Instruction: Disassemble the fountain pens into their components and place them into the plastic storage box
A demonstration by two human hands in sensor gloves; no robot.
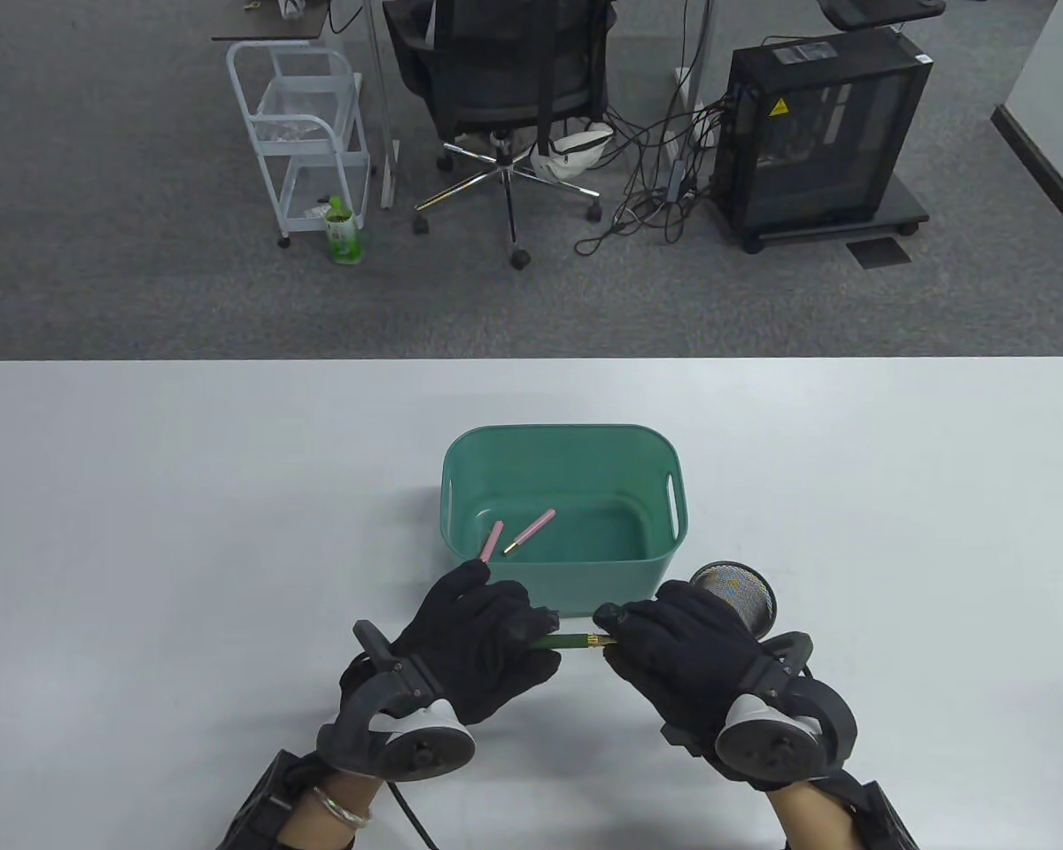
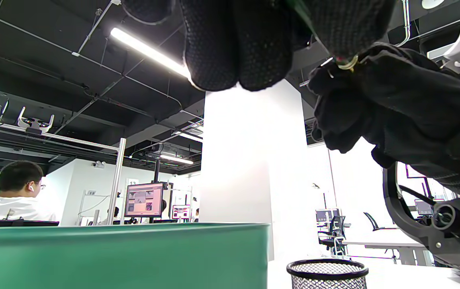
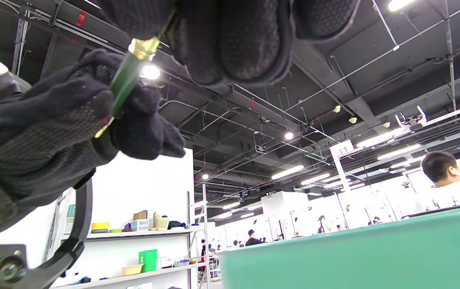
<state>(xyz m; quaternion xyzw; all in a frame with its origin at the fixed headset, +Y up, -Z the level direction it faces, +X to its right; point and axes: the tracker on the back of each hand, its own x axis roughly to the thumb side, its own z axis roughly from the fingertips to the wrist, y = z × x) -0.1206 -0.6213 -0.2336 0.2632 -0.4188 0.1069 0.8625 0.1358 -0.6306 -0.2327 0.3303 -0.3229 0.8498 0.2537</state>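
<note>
A green fountain pen [image 1: 572,640] with a gold ring lies level between my two hands, just in front of the green plastic box [image 1: 560,443]. My left hand [image 1: 487,633] grips its left end, fingers curled round the barrel. My right hand [image 1: 664,642] grips the right end past the gold ring. In the right wrist view the green pen [image 3: 127,78] runs from my right fingers down into the left glove. Two pink pen parts [image 1: 530,532] lie on the box's floor at the left.
A black mesh pen cup [image 1: 733,595] stands right of the box, just behind my right hand; the left wrist view shows the same cup [image 2: 327,274]. The white table [image 1: 142,531] stretches wide on both sides. Beyond its far edge are an office chair, a cart and a computer tower.
</note>
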